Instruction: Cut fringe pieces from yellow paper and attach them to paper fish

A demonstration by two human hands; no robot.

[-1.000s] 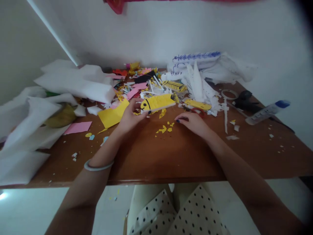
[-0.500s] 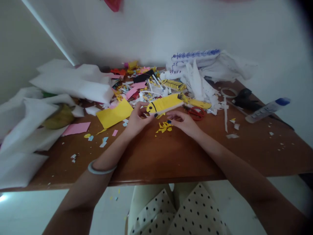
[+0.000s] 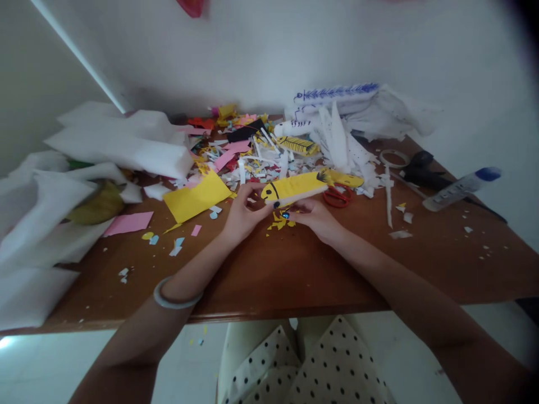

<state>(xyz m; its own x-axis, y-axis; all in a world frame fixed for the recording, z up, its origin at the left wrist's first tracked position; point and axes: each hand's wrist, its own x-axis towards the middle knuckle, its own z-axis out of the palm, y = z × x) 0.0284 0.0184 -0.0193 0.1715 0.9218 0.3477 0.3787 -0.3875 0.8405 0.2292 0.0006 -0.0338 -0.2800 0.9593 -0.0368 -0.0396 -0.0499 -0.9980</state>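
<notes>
A long yellow paper fish (image 3: 295, 188) with a black eye, a black stripe and a dark tail is held just above the brown table (image 3: 273, 269). My left hand (image 3: 243, 213) pinches its head end from below. My right hand (image 3: 315, 216) is closed under its middle, fingertips touching the fish. Small yellow paper scraps (image 3: 278, 223) lie on the table right under both hands. Red-handled scissors (image 3: 338, 196) rest just beyond my right hand.
A folded yellow sheet (image 3: 196, 197) and a pink sheet (image 3: 128, 223) lie to the left. White foam sheets (image 3: 113, 146) pile up at far left. Paper clutter (image 3: 261, 146) fills the back. A tape ring (image 3: 393, 159), black glue gun (image 3: 423, 171) and glue bottle (image 3: 461, 189) sit at right.
My left hand carried the yellow fish to the right and a little nearer. My right hand moved left off the table and closed under the fish.
</notes>
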